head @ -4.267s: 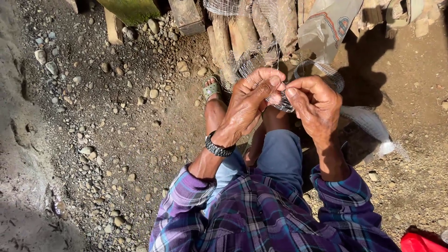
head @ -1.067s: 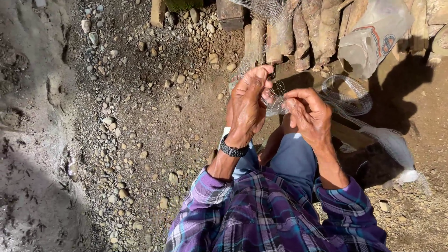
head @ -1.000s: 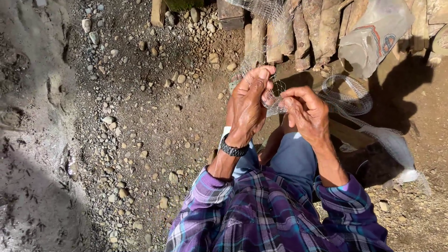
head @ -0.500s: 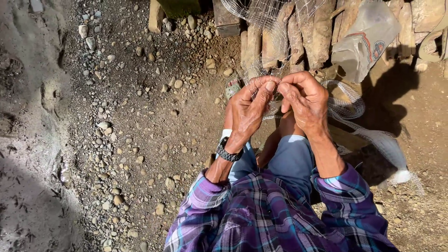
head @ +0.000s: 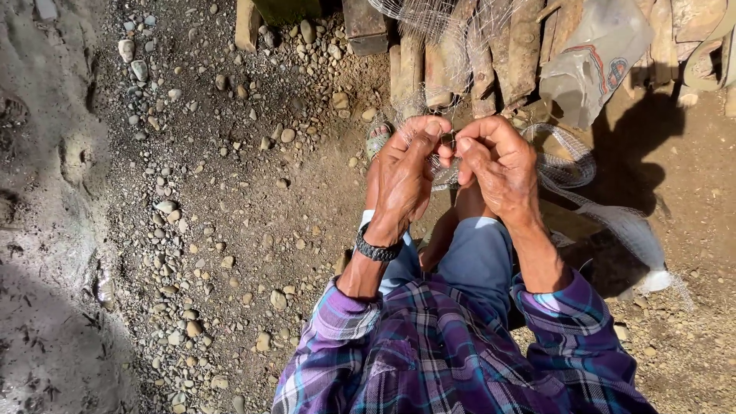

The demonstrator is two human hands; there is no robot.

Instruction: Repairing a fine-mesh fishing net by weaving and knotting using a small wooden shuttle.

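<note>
- Two bare hands, raised together above the knees at about 12 o'clock from the person's chest, fingertips meeting.
- Left hand point(head: 402, 180): fingers drawn together, thumb and forefinger pinched on a strand of the fine pale mesh fishing net point(head: 563, 165); a dark link-band wristwatch point(head: 377, 250) sits on the wrist.
- Right hand point(head: 500, 165): fingers curled, tips pinched on the same bit of net, just beside the left fingertips.
- Net: gathered between the two hands, trailing off to 3 o'clock across the brown dirt ground, then thinning out towards 4 o'clock; more of it drapes over the logs at 12 o'clock.
- One row of rough brown wooden logs point(head: 460, 54), lying side by side at 12 o'clock beyond the hands.
- One crumpled clear plastic bag with red and blue print point(head: 594, 61), at 1 o'clock, resting against the logs.
- One sandalled foot point(head: 378, 138), just left of the left hand, at 11 o'clock.
- Purple and blue plaid shirt sleeves point(head: 337, 322) and grey-blue trousers point(head: 479, 257), at 6 o'clock.
- Many grey pebbles scattered over gravel point(head: 192, 230), from 9 to 11 o'clock.
</note>
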